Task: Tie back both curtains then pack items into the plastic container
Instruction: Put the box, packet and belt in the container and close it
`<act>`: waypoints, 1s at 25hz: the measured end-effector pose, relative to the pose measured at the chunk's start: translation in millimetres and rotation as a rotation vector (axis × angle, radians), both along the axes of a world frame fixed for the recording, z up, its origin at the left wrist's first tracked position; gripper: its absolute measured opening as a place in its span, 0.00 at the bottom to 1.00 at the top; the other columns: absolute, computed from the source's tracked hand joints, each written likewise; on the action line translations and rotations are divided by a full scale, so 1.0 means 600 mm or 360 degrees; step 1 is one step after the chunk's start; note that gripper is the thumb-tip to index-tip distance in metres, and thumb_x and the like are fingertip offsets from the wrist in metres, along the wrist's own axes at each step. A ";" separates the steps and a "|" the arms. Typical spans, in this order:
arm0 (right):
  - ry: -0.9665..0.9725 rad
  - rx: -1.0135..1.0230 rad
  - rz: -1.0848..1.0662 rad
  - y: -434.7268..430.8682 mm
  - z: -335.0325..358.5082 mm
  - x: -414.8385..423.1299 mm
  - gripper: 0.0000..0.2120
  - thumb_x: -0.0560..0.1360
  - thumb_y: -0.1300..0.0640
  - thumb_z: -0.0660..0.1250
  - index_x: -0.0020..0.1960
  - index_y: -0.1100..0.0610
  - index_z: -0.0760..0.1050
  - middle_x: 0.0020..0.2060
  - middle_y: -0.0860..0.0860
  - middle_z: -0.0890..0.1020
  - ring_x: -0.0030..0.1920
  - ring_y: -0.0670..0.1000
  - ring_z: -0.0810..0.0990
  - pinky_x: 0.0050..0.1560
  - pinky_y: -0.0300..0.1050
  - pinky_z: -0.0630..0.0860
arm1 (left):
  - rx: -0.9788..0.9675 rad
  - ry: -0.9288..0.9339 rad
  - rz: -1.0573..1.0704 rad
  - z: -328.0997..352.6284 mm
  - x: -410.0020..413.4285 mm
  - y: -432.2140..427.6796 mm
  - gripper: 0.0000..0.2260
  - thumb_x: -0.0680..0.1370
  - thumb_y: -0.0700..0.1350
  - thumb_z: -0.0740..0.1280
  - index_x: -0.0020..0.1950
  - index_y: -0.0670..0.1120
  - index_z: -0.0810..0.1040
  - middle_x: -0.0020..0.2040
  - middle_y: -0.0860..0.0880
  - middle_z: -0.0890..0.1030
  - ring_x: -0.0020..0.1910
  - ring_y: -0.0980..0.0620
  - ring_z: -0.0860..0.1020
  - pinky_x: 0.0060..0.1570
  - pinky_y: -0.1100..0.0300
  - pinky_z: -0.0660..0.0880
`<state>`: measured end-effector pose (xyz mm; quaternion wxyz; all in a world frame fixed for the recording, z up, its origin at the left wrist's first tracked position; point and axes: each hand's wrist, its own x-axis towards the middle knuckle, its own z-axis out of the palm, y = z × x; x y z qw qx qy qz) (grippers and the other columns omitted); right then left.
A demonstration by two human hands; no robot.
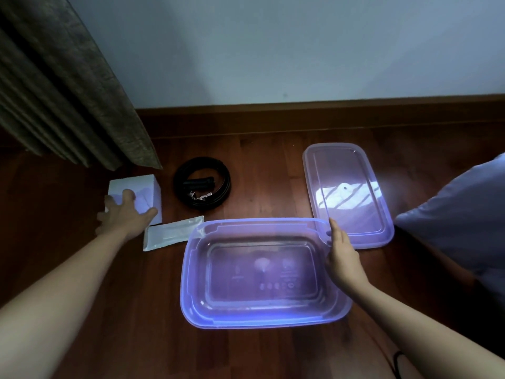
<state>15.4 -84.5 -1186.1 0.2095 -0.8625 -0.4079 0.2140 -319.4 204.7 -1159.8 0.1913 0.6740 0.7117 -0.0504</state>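
Observation:
A clear purple-tinted plastic container (191, 285) lies open on the wooden floor with nothing inside. Its lid (352, 170) lies flat behind it to the right. My right hand (341, 255) rests on the container's right rim, fingers together. My left hand (124, 217) reaches over a white box (144, 184) at the left, fingers spread around its near side. A flat white packet (169, 236) lies between the box and the container. A coiled black cable (202, 183) sits behind the packet. A grey-brown curtain (60, 86) hangs at the upper left.
A pale wall with a wooden skirting board (300, 116) runs across the back. A bluish cushion or fabric (464, 222) lies at the right edge. A thin black cord (397, 362) shows at the bottom right by my arm.

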 end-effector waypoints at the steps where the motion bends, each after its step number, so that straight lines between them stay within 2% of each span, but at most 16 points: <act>1: -0.0005 0.0001 0.0008 0.000 -0.001 0.000 0.35 0.73 0.71 0.56 0.77 0.56 0.50 0.68 0.60 0.68 0.60 0.63 0.75 0.56 0.53 0.71 | 0.0092 -0.0004 0.0005 0.007 -0.001 -0.002 0.27 0.74 0.59 0.64 0.68 0.51 0.61 0.72 0.38 0.56 0.66 0.29 0.60 0.59 0.37 0.66; 6: -0.0023 -0.0060 -0.0018 0.003 -0.005 0.002 0.34 0.73 0.70 0.56 0.77 0.55 0.50 0.66 0.60 0.69 0.58 0.64 0.76 0.54 0.55 0.72 | 0.0258 -0.0316 0.0276 0.037 -0.025 -0.018 0.26 0.74 0.59 0.56 0.69 0.50 0.62 0.68 0.34 0.62 0.64 0.29 0.63 0.59 0.39 0.65; 8: -0.0030 -0.0070 -0.0023 0.004 -0.004 0.002 0.34 0.73 0.70 0.56 0.77 0.55 0.50 0.66 0.60 0.69 0.58 0.64 0.76 0.54 0.55 0.72 | 0.0340 -0.0515 0.0176 0.042 -0.043 -0.042 0.26 0.71 0.58 0.54 0.66 0.48 0.65 0.65 0.36 0.67 0.62 0.33 0.67 0.54 0.43 0.67; 9: -0.0030 -0.0067 -0.0026 0.005 -0.004 0.002 0.34 0.73 0.70 0.56 0.76 0.56 0.50 0.66 0.60 0.69 0.58 0.64 0.75 0.54 0.55 0.71 | 0.0370 -0.0719 0.0062 0.049 -0.047 -0.057 0.27 0.69 0.58 0.54 0.64 0.48 0.67 0.62 0.38 0.70 0.59 0.36 0.70 0.52 0.45 0.68; 11: -0.0022 -0.0044 -0.0013 0.003 -0.003 0.001 0.34 0.73 0.69 0.57 0.76 0.57 0.51 0.66 0.60 0.69 0.58 0.64 0.75 0.55 0.55 0.71 | 0.0338 -0.1404 -0.0035 0.074 -0.035 -0.084 0.23 0.66 0.58 0.55 0.57 0.50 0.72 0.55 0.46 0.74 0.53 0.47 0.74 0.48 0.49 0.69; 13: -0.0015 -0.0026 -0.0016 0.002 0.000 0.000 0.34 0.73 0.69 0.57 0.76 0.57 0.52 0.66 0.61 0.69 0.59 0.64 0.75 0.55 0.55 0.71 | -0.0018 -0.2171 0.0187 0.102 0.003 -0.115 0.16 0.67 0.57 0.57 0.49 0.53 0.75 0.48 0.50 0.76 0.46 0.54 0.76 0.45 0.53 0.71; 14: -0.0011 -0.0026 -0.0020 0.002 0.001 0.000 0.34 0.73 0.70 0.57 0.76 0.57 0.52 0.66 0.61 0.69 0.59 0.64 0.75 0.56 0.55 0.71 | -0.0288 -0.2387 0.0331 0.112 0.026 -0.133 0.15 0.70 0.57 0.55 0.47 0.52 0.76 0.46 0.50 0.75 0.44 0.53 0.76 0.43 0.55 0.72; 15: -0.0006 -0.0024 -0.0025 0.002 0.002 0.000 0.34 0.72 0.70 0.57 0.76 0.57 0.52 0.66 0.61 0.70 0.59 0.64 0.75 0.56 0.56 0.72 | -0.0591 -0.2406 0.0430 0.126 0.056 -0.155 0.16 0.73 0.58 0.53 0.47 0.51 0.76 0.43 0.48 0.74 0.41 0.51 0.75 0.40 0.55 0.74; 18: 0.0000 -0.0010 -0.0022 0.002 0.004 -0.003 0.34 0.72 0.70 0.57 0.76 0.57 0.52 0.66 0.61 0.70 0.59 0.64 0.75 0.56 0.57 0.72 | -0.1338 -0.1845 0.0423 0.122 0.128 -0.205 0.21 0.77 0.59 0.48 0.44 0.47 0.74 0.33 0.46 0.68 0.28 0.51 0.70 0.32 0.60 0.75; 20: -0.0004 -0.0008 -0.0020 0.001 0.004 -0.003 0.34 0.72 0.70 0.57 0.76 0.57 0.53 0.66 0.61 0.70 0.59 0.64 0.75 0.56 0.56 0.72 | -0.1420 -0.1458 0.0431 0.087 0.157 -0.217 0.18 0.78 0.59 0.51 0.41 0.48 0.72 0.32 0.48 0.67 0.23 0.53 0.66 0.33 0.62 0.71; 21: 0.0001 -0.0001 -0.0025 0.001 0.003 -0.002 0.34 0.72 0.70 0.57 0.76 0.57 0.53 0.66 0.61 0.70 0.59 0.64 0.75 0.56 0.56 0.72 | -0.1406 -0.1340 0.0474 0.069 0.166 -0.219 0.17 0.78 0.59 0.52 0.42 0.49 0.71 0.33 0.48 0.68 0.23 0.53 0.68 0.34 0.61 0.70; 23: 0.0009 0.0015 -0.0029 0.001 0.003 -0.002 0.34 0.73 0.70 0.57 0.76 0.57 0.53 0.66 0.61 0.70 0.58 0.64 0.75 0.55 0.55 0.72 | -0.1428 -0.1261 0.0577 0.041 0.173 -0.215 0.18 0.78 0.61 0.52 0.52 0.49 0.72 0.42 0.46 0.73 0.33 0.49 0.75 0.37 0.55 0.72; 25: 0.0019 0.0011 -0.0047 0.002 0.005 -0.002 0.33 0.73 0.70 0.57 0.76 0.56 0.53 0.65 0.60 0.70 0.59 0.63 0.76 0.55 0.54 0.72 | -0.1389 -0.1293 0.0672 0.027 0.173 -0.203 0.23 0.79 0.60 0.51 0.64 0.46 0.70 0.46 0.44 0.75 0.42 0.46 0.76 0.37 0.51 0.77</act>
